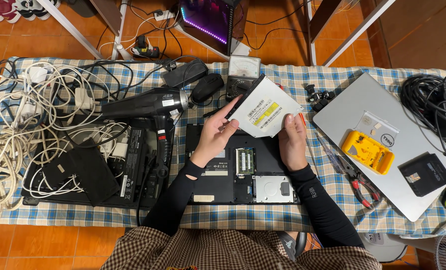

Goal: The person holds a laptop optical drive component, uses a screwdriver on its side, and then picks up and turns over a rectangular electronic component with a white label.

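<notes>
I hold a slim optical drive point(265, 106), silver with white and yellow labels, tilted above an upturned black laptop point(223, 177). My left hand point(214, 137) grips the drive's near-left edge. My right hand point(292, 142) holds its lower right corner. The laptop's bottom cover is off, showing a green memory module point(244, 161) and a silver hard drive point(273, 189).
A black hair dryer point(150, 105), another black laptop point(133, 165) and tangled white cables point(13, 130) lie to the left. To the right sit a silver laptop point(368, 95), yellow bit case point(368, 151), red-handled pliers point(358, 182) and black cables point(433, 105). A meter point(244, 67) stands behind.
</notes>
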